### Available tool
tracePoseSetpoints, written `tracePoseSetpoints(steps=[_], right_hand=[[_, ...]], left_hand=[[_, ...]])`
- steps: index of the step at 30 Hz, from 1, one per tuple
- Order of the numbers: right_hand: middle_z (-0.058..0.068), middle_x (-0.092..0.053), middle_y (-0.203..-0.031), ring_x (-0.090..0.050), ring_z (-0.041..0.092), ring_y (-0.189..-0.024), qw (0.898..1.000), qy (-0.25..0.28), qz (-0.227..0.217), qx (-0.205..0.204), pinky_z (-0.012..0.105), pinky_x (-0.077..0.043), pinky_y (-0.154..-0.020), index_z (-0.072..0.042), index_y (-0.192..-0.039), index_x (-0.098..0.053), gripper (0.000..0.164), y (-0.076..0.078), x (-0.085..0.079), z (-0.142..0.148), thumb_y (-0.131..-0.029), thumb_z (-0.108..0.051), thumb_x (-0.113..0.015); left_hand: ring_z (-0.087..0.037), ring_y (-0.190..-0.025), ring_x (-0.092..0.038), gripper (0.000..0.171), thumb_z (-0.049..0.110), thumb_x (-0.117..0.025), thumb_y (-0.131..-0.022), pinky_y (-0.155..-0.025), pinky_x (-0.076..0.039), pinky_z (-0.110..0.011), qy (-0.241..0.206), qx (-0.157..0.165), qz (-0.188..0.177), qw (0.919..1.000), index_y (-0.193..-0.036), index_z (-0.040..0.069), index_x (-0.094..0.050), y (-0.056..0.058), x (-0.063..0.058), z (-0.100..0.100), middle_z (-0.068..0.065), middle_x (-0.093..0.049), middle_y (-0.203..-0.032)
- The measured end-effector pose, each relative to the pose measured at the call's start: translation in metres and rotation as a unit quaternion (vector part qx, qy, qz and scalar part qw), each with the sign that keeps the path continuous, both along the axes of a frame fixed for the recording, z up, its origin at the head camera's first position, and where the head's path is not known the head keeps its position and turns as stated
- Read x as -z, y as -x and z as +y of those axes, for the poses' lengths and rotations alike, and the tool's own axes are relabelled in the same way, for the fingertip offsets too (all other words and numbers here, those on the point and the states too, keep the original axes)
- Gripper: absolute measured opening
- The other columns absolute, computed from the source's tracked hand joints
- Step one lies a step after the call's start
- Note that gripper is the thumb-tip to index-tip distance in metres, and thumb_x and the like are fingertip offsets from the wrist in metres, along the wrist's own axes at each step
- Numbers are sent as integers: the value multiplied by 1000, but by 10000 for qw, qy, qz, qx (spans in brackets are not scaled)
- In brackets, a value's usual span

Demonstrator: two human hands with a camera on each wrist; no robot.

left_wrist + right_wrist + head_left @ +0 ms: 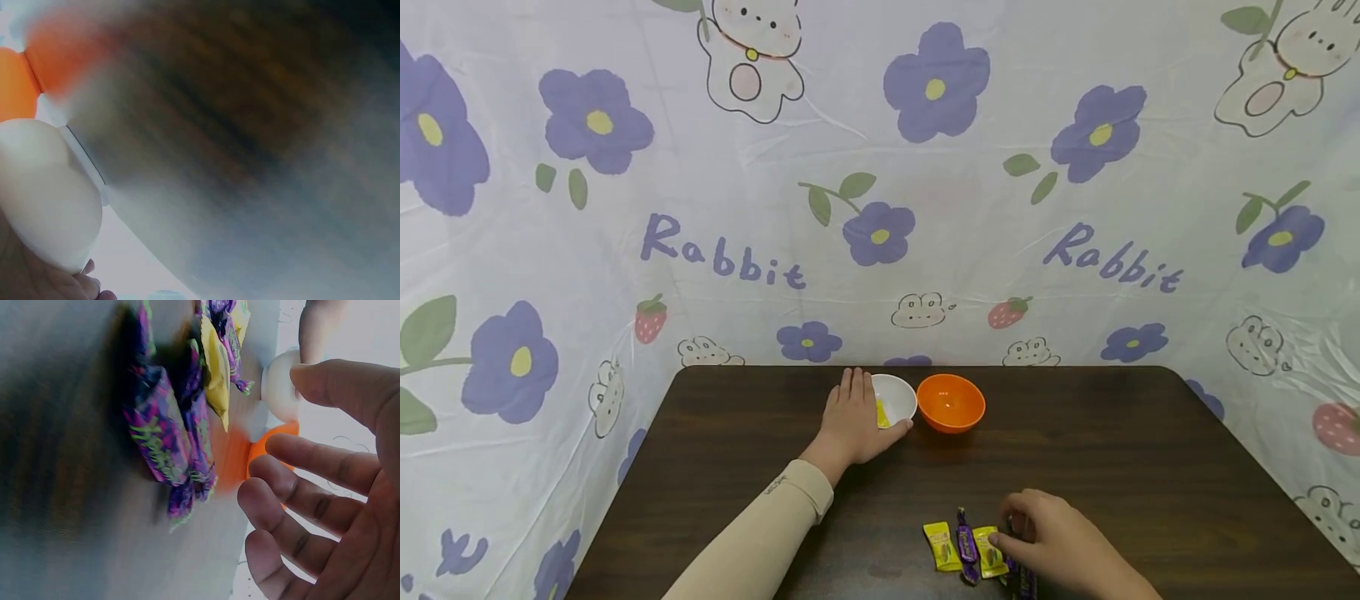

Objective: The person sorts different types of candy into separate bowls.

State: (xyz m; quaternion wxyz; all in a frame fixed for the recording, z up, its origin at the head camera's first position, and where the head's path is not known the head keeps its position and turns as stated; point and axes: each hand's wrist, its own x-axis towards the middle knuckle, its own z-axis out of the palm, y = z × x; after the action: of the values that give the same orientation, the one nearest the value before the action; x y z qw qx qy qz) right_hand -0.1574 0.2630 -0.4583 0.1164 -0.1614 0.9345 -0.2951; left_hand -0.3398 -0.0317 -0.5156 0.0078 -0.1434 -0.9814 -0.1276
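My left hand (pixel 855 422) lies against the left side of a white bowl (pixel 901 398), fingers straight and thumb spread along the near rim. Inside that bowl a yellow-wrapped candy (pixel 882 414) shows, partly covered by the hand. Over a row of wrapped candies at the front hovers my right hand (pixel 1060 533), its fingers loosely bent with nothing between them. The row has two yellow candies (pixel 942 547) and several purple ones (pixel 967 546). Under the right hand, some purple candies are partly hidden; the right wrist view shows two purple candies (pixel 159 428) lying side by side.
An orange bowl (pixel 951 403) stands directly right of the white one, near the back edge of the dark wooden table (pixel 737 433). Behind the table hangs a white cloth (pixel 985 250) printed with purple flowers and rabbits.
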Motion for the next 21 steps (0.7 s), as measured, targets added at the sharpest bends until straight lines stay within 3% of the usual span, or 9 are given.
tracePoseSetpoints(steps=[6,21], right_hand=[[-2,-65,-86,-57,12,-72,9990,-27,-379,227,28,-50,-61,-14,-103,-76,24,-7,3,1,-97,-37,-78],[-3,-63,-87,-54,11,-73,9980,-252,-450,352,27,-48,-63,-14,-102,-76,26,-18,15,2,-93,-38,-81]], left_hand=[[-42,-165,-15,119,86,-42,-93,-133,-21,-57,79,16,3,10000,-168,-3,-18,-3,-6,0,-23,-17,-177],[-42,-165,-16,119,86,-44,-92,-133,-22,-57,41,7,30,10000,-168,-2,-19,-2,-3,0,-23,-18,-177]])
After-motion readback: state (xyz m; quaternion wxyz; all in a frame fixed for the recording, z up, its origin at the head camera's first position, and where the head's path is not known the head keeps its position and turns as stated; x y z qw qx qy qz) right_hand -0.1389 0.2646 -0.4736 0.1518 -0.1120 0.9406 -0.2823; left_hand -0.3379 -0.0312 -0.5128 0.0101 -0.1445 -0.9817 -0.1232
